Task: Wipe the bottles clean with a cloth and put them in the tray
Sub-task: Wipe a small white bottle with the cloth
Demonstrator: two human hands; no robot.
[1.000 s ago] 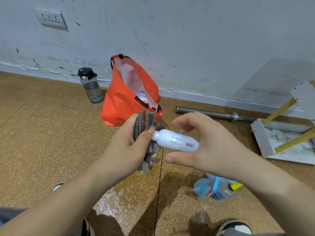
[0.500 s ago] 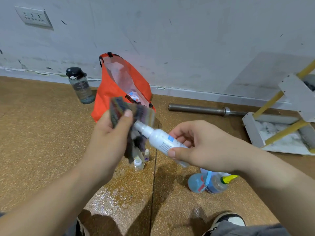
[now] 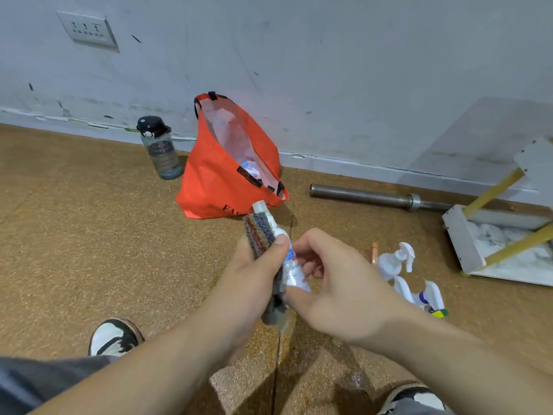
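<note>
Between both hands the bottle (image 3: 292, 269) has swung from tilted to nearly upright, left hand (image 3: 254, 277) clamping the cloth (image 3: 258, 235) along its side, right hand (image 3: 338, 283) gripping its base, so wiping moves from cap to body.

Your one head camera's tilted forward and down, close over your left hand (image 3: 254, 283) and right hand (image 3: 338, 292), wall (image 3: 329, 70) filling the top.

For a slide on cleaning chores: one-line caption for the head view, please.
Left hand holds a striped cloth against a white bottle gripped by the right hand, orange bag behind.
</note>
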